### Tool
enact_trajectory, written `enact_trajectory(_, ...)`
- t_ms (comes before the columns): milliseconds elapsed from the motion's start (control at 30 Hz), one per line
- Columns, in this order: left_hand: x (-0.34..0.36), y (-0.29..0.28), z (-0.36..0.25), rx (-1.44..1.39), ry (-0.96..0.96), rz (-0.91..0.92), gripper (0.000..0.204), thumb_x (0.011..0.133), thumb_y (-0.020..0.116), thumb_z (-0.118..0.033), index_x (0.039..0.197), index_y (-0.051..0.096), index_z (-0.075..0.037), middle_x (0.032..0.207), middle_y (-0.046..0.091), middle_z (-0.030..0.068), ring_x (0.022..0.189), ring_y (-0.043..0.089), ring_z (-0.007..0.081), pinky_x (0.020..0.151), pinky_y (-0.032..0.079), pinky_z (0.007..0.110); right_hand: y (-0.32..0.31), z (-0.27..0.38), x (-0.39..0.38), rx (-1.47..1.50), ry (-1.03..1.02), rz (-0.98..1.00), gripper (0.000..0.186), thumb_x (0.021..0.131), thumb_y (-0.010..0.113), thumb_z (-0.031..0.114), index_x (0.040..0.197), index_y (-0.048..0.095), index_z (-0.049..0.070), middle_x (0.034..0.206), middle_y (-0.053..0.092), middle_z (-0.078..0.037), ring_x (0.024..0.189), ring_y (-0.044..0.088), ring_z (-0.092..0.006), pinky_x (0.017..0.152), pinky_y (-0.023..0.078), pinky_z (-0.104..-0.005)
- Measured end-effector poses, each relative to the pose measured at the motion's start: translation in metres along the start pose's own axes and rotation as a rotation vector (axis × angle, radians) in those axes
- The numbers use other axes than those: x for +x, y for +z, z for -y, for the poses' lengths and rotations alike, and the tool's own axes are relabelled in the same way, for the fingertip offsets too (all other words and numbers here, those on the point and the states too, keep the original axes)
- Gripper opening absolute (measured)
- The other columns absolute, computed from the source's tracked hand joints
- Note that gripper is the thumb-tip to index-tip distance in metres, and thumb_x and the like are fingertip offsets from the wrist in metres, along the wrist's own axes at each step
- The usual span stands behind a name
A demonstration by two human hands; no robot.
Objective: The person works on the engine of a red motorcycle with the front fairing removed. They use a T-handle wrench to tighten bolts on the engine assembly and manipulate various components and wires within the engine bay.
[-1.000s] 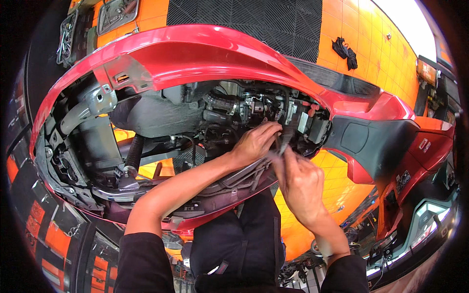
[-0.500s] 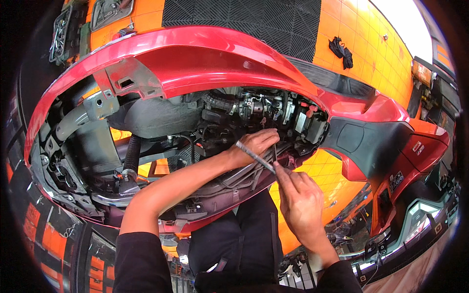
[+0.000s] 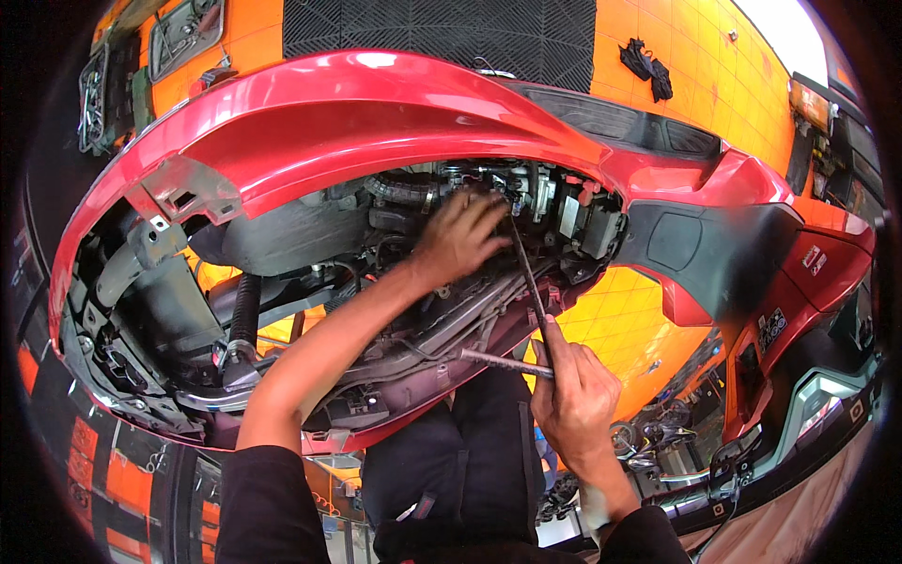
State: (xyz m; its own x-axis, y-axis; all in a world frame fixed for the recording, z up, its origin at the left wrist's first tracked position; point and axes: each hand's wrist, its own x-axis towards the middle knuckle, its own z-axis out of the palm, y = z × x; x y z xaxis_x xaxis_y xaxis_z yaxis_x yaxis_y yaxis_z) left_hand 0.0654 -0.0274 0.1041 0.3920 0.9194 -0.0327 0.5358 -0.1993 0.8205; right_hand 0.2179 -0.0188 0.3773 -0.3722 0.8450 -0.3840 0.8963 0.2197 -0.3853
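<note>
My left hand [image 3: 460, 230], slightly blurred, reaches into the exposed engine [image 3: 540, 193] of a red scooter [image 3: 395, 108], fingers spread beside the upper end of a long thin dark tool shaft; whether they touch it is unclear. My right hand [image 3: 573, 395] grips a metal T-handle wrench [image 3: 503, 360] at the lower right of the engine bay, where its crossbar meets that shaft. Below the left forearm runs a frame rail with hoses [image 3: 442, 334]. A dark plastic housing [image 3: 291, 235] sits to the left of the engine.
Orange tiled floor [image 3: 695, 85] and a black grooved mat [image 3: 432, 28] lie beyond the scooter, with a black cloth [image 3: 646, 70] on the tiles. Metal trays of tools [image 3: 183, 38] are at upper left. The dark seat [image 3: 686, 244] extends right.
My left hand has moved up toward the engine and its fingers have spread. The wrench's crossbar has swung down and leftward in my right hand, and the shaft now reaches higher into the engine.
</note>
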Motion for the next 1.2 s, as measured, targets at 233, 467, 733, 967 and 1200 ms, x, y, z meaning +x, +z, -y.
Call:
enact_trajectory(233,0.023,0.006,0.037,0.343,-0.065,0.128,0.068,0.087,0.079,-0.048,0.148,0.057,-0.028,0.162,0.033,0.0188,0.148,0.027,0.0492,0.121,0.027,0.066,0.015,-0.015,0.014,-0.012,-0.028,-0.103,0.047,0.080,0.070,0.001,0.126,0.067,-0.008,0.077,0.062,-0.011,0.064,0.061,-0.0267,0.058,0.052,-0.0384)
enact_trajectory(467,0.016,0.014,0.049,0.203,-0.013,0.026,0.057,0.082,0.083,-0.039,0.133,0.068,-0.021,0.152,0.042,0.0222,0.144,0.031,0.0536,0.111,0.046,0.061,0.027,-0.033,0.031,-0.020,-0.092,-0.064,0.048,0.077,0.070,0.001,0.125,0.068,-0.005,0.080,0.064,-0.012,0.068,0.063,-0.0277,0.061,0.054,-0.0397)
enact_trajectory(733,0.016,0.012,0.047,0.141,-0.046,0.011,0.053,0.077,0.086,-0.032,0.126,0.072,-0.016,0.149,0.044,0.0223,0.141,0.035,0.0527,0.109,0.050,0.059,0.004,-0.046,0.069,-0.054,-0.201,0.033,0.046,0.071,0.073,0.000,0.117,0.070,-0.001,0.076,0.065,-0.010,0.065,0.061,-0.0281,0.057,0.050,-0.0416)
enact_trajectory(967,0.009,0.014,0.052,0.139,-0.040,-0.007,0.053,0.077,0.087,-0.031,0.124,0.071,-0.013,0.153,0.044,0.0206,0.142,0.036,0.0513,0.110,0.048,0.059,-0.021,-0.064,0.102,-0.044,-0.308,0.138,0.028,0.079,0.073,0.005,0.106,0.072,-0.001,0.076,0.069,-0.011,0.067,0.065,-0.0282,0.058,0.053,-0.0423)
enact_trajectory(1200,0.006,0.017,0.054,0.107,-0.022,-0.056,0.051,0.079,0.085,-0.032,0.120,0.068,-0.006,0.151,0.048,0.0200,0.140,0.042,0.0459,0.112,0.044,0.058,-0.020,-0.063,0.120,-0.070,-0.482,0.210,0.032,0.074,0.073,0.004,0.105,0.071,-0.001,0.066,0.057,-0.010,0.061,0.061,-0.0271,0.054,0.049,-0.0404)
